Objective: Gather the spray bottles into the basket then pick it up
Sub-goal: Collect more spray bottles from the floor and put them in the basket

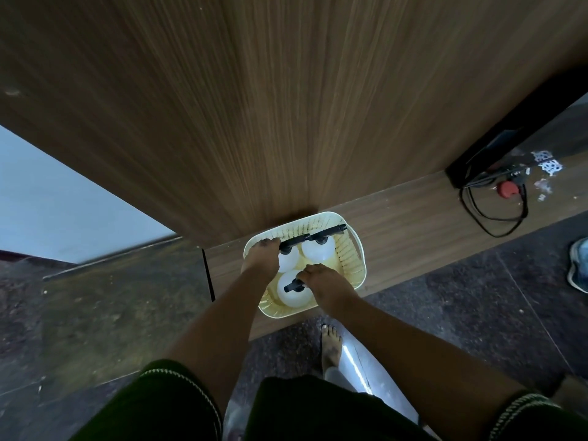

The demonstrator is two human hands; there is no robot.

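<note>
A cream perforated plastic basket [351,262] stands on a low wooden ledge, seen from straight above. Three white spray bottles with black trigger heads stand inside it: one at the far right [318,254], one at the far left [288,261] and one at the near side [291,292]. My left hand [261,257] rests over the basket's far left corner, its fingers closed at the rim beside the far left bottle's black head. My right hand [323,283] is closed around the near bottle's black trigger head.
A tall wood-grain panel [254,106] rises right behind the basket. Black cables and a red plug [506,189] lie on the ledge at the right. A shoe [579,265] sits at the right edge of the dark stone floor. My bare foot [331,345] stands below the basket.
</note>
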